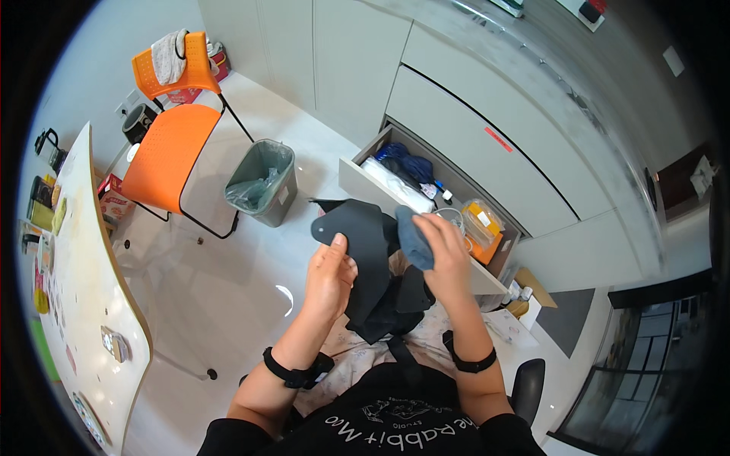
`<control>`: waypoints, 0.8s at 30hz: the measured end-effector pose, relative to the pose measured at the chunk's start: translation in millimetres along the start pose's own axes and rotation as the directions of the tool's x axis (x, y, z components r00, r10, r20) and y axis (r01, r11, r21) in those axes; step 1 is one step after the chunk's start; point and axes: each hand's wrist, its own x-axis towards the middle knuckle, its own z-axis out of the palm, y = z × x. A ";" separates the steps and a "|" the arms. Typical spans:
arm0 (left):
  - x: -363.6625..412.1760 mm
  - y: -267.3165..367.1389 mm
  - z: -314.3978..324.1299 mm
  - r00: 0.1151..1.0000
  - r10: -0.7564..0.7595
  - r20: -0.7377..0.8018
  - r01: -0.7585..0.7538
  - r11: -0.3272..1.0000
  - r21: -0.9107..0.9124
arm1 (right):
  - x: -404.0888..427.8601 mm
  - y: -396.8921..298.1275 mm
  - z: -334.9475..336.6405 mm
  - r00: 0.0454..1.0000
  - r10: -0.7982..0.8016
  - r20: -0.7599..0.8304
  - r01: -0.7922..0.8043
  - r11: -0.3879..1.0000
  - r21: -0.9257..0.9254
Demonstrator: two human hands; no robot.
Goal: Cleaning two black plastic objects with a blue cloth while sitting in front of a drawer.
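My left hand (333, 276) grips the edge of a stiff dark flap (365, 256) between thumb and fingers. The flap has a rounded end with a small light dot, perhaps a snap or hole. It belongs to a black folded item (388, 325), possibly a bag, that lies across my lap. In my right hand (447, 251) is a folded blue-grey cloth (413, 236), close to the flap's right side. Whether the cloth touches the flap cannot be made out. Part of the black item is hidden behind the flap and my hands.
Ahead stands an open drawer (370, 188) holding bags and an orange box. A grey waste bin (285, 196) with a liner is left of it, beside an orange chair (171, 154). At far left is a white table (85, 319). An open carton (533, 285) sits right.
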 end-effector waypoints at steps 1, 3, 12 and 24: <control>0.3 2.8 -1.0 0.998 0.054 -0.020 -0.054 0.999 0.006 | -0.9 2.9 -2.7 0.999 0.027 -0.029 -0.027 0.999 0.020; 1.6 7.5 3.5 0.993 0.107 -0.041 -0.107 0.994 0.011 | -0.7 -0.2 -11.0 0.998 0.016 -0.054 -0.014 1.000 0.023; 6.8 21.9 -1.9 0.823 0.517 -0.236 -0.510 0.855 0.096 | -50.2 5.5 46.2 0.656 -0.078 0.751 -0.059 0.986 0.155; 11.3 15.8 1.4 0.841 0.483 -0.245 -0.458 0.875 0.155 | -0.6 -91.7 -122.9 0.937 -0.349 0.026 0.201 0.597 0.777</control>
